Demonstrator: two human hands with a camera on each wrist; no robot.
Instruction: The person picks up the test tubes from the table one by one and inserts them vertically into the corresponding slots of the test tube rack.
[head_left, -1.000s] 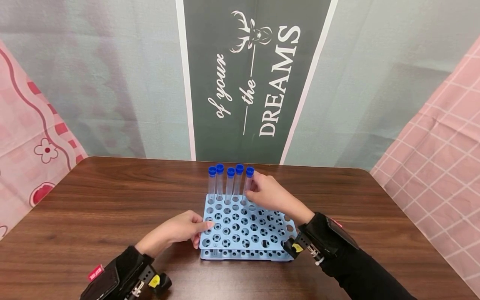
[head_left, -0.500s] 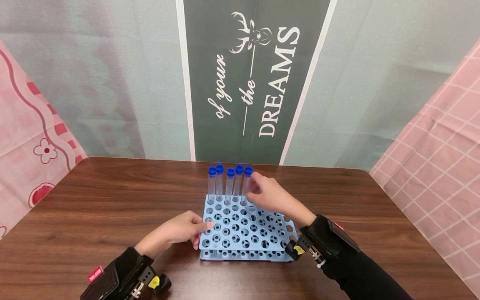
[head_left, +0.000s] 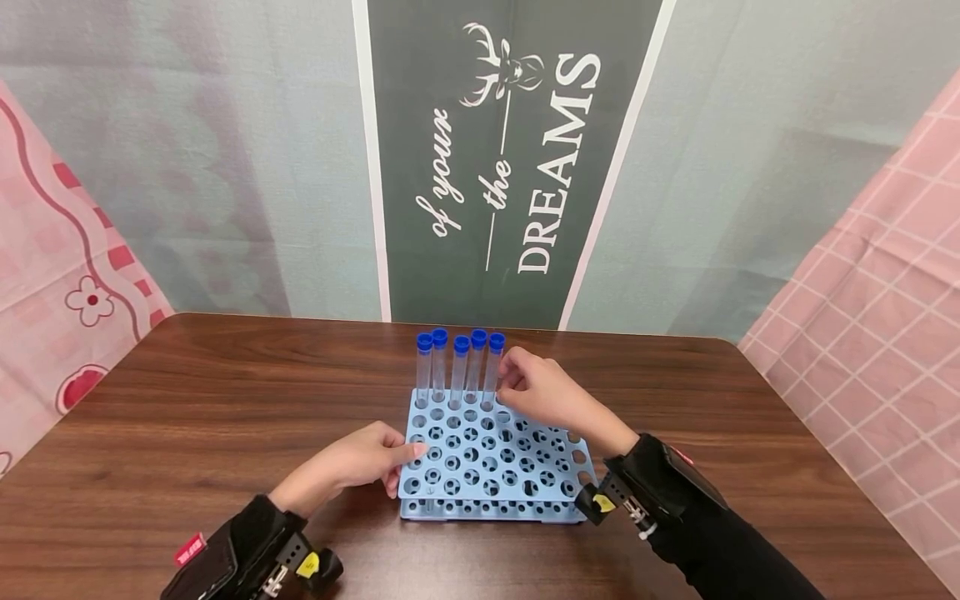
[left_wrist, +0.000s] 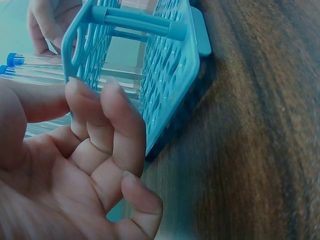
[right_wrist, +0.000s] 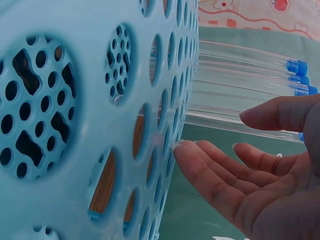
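A light blue test tube rack (head_left: 498, 493) with rows of round holes stands on the table. Several clear test tubes (head_left: 460, 375) with blue caps stand upright in its back rows, towards the left. My left hand (head_left: 363, 458) pinches the rack's left edge, thumb on the top plate and fingertips beneath it, as the left wrist view confirms. Just right of the rightmost test tube (head_left: 492, 373), my right hand (head_left: 551, 392) hovers over the rack's back part. Its thumb and fingers are parted with nothing between them in the right wrist view.
The brown wood-grain table (head_left: 187, 400) reaches out on both sides of the rack. Behind it hangs a grey-green cloth (head_left: 300, 167) with printed lettering. Pink patterned cloths (head_left: 892, 333) hang at either side.
My right hand has let go of the rightmost test tube and drawn slightly to the right. That tube sits slightly further left and more upright. My left hand stays at the rack's edge.
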